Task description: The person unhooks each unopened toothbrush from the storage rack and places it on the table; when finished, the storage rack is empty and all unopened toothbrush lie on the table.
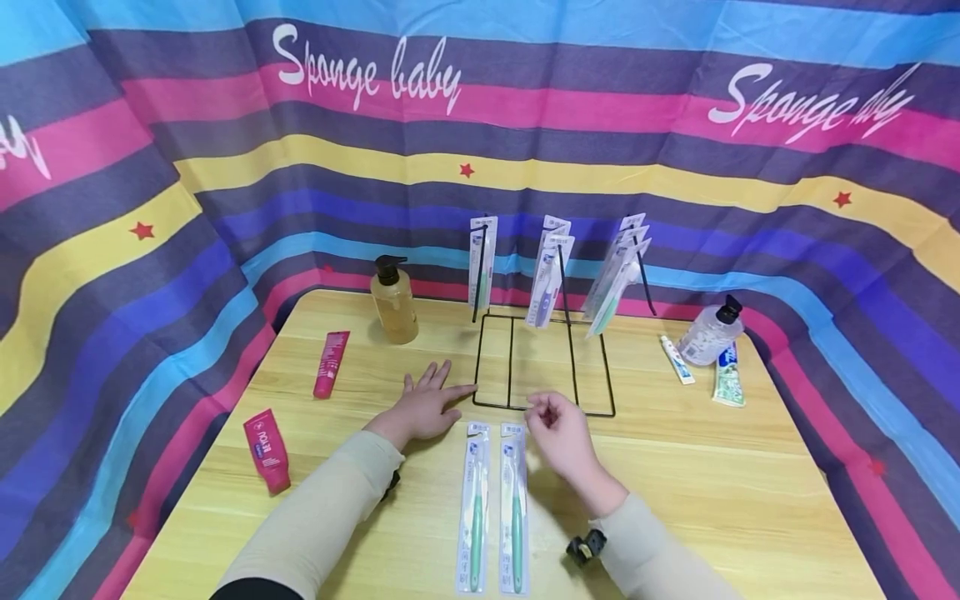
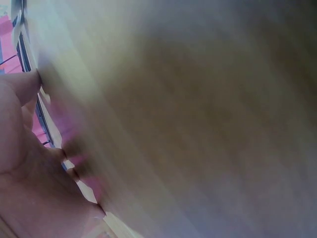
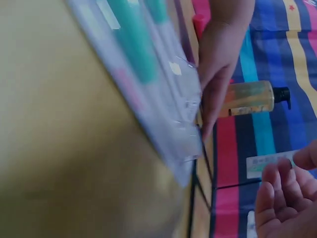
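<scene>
My left hand (image 1: 427, 407) lies low over the wooden table with fingers spread, one fingertip at the front left corner of the black wire rack (image 1: 511, 362). In the left wrist view the fingertips of that left hand (image 2: 29, 163) meet the tabletop. My right hand (image 1: 561, 433) is raised near the rack's front edge. Its fingers are loosely curled, and the right wrist view shows the right hand (image 3: 292, 210) holding nothing. Between my forearms lie two packaged green toothbrushes, a left one (image 1: 477, 517) and a right one (image 1: 516, 517), side by side.
Toothbrush packs hang from the rack's left hook (image 1: 482, 267), middle hook (image 1: 550, 279) and right hook (image 1: 615, 279). An amber pump bottle (image 1: 394, 307) and two pink tubes (image 1: 331, 365) stand or lie left. A clear pump bottle (image 1: 708, 335) and toothpaste tubes (image 1: 727, 379) are right.
</scene>
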`<state>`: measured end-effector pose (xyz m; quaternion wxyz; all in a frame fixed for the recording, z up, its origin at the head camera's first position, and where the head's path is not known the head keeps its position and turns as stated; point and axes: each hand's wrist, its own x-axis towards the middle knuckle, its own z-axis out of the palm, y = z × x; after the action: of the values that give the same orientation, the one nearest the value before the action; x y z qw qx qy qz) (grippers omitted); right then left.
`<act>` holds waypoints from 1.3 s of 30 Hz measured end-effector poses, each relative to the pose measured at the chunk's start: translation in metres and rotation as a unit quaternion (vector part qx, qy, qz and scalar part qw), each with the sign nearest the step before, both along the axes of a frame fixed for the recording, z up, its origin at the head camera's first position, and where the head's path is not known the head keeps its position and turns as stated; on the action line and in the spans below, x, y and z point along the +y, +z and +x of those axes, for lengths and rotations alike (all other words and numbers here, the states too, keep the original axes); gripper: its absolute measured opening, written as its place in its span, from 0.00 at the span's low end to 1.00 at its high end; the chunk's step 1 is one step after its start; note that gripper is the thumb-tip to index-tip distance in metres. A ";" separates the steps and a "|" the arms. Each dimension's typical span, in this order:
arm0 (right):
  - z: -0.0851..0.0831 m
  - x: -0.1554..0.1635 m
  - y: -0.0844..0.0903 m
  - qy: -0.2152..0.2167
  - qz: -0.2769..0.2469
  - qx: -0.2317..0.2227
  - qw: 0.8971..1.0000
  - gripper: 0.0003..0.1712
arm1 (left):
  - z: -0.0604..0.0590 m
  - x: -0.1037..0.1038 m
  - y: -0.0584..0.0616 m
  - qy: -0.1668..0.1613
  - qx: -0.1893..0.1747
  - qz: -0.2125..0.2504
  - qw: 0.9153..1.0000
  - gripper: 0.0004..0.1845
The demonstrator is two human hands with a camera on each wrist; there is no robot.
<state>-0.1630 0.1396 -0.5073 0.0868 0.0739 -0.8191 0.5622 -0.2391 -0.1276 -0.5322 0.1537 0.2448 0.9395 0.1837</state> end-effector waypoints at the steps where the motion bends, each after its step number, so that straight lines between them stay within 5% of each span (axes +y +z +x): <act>1: -0.007 -0.004 0.004 0.001 0.002 0.023 1.000 0.11 | 0.000 0.000 0.000 0.000 0.000 0.003 1.000 0.29; 7: -0.060 -0.030 0.040 0.005 0.008 0.054 0.999 0.19 | -0.002 0.003 -0.003 0.005 -0.001 0.002 1.000 0.29; 14: -0.120 -0.053 0.088 0.003 0.018 -0.008 1.000 0.39 | -0.003 0.007 -0.006 -0.006 0.010 -0.002 1.000 0.28; 20: -0.151 -0.068 0.112 -0.016 0.038 -0.029 0.999 0.39 | -0.002 0.008 -0.006 -0.002 0.009 0.001 1.000 0.28; 27: -0.168 -0.080 0.111 -0.064 0.016 -0.055 0.996 0.24 | -0.001 0.003 -0.006 0.000 0.011 0.011 1.000 0.28; 39: -0.161 -0.083 0.098 -0.071 0.039 -0.039 0.996 0.11 | 0.000 0.001 -0.003 0.006 0.007 -0.003 1.000 0.28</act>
<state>-0.3242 0.0571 -0.4090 0.0911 -0.0031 -0.8464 0.5247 -0.2394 -0.1264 -0.5352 0.1464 0.2402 0.9426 0.1799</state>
